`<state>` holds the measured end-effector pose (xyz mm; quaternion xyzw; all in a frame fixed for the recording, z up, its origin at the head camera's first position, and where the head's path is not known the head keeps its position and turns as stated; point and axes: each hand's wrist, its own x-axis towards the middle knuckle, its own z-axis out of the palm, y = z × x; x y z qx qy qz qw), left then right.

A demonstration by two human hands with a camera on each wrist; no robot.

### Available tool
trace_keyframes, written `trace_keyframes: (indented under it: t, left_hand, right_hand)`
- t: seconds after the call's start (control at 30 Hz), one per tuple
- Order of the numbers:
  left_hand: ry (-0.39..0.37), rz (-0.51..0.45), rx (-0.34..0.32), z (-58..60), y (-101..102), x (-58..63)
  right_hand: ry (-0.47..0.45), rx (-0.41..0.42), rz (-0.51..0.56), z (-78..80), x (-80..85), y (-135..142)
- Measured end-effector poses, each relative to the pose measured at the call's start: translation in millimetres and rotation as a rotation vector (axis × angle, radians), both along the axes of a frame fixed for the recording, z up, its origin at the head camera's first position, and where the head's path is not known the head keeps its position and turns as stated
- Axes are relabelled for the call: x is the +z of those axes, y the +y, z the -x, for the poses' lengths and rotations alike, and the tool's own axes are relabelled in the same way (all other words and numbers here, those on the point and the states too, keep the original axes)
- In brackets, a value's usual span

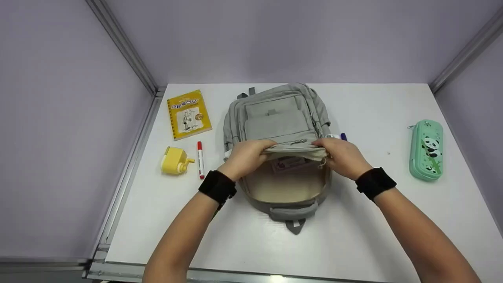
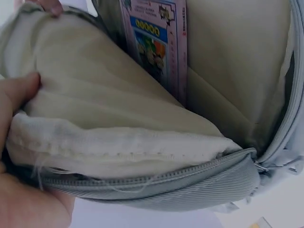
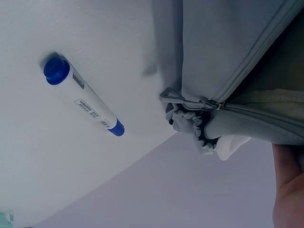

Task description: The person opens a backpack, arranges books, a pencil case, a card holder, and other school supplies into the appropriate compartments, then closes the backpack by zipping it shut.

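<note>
A grey backpack [image 1: 277, 120] lies on the table with its main compartment unzipped, the cream lining [image 1: 289, 186] showing. My left hand [image 1: 249, 156] grips the upper flap's edge on its left side; in the left wrist view the thumb [image 2: 21, 90] lies on the lining. My right hand [image 1: 345, 156] pinches the same edge on the right, lifting the flap with the left. Inside the bag is a pink-bordered, printed booklet [image 2: 154, 47], partly hidden by the flap. Beside the bag's right side lies a blue-capped white marker [image 3: 92, 99].
At the left lie a yellow spiral-edged book [image 1: 190, 114], a yellow box-shaped object with a small crank [image 1: 174, 160] and a red-capped marker [image 1: 200, 160]. A green panda pencil case [image 1: 426, 150] lies at the right. Walls enclose the table's back and sides.
</note>
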<state>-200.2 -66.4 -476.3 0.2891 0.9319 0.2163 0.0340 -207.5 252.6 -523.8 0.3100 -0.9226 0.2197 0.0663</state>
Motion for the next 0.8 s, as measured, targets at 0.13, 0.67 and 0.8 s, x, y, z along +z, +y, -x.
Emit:
trace_keyframes:
  t: [0.13, 0.67, 0.8]
  left_hand:
    - [-0.033, -0.003, -0.057, 3.5, -7, -0.9]
    - [-0.295, -0.226, 0.087, 14.1, -66, 4.9]
    - [-0.233, -0.165, 0.282, 34.5, -101, 4.8]
  right_hand:
    - [0.017, 0.056, -0.018, -3.6, 4.9, -8]
    - [0.175, 0.002, 0.014, -11.3, 6.9, -31]
    - [0.175, -0.004, 0.016, -12.6, 7.8, -34]
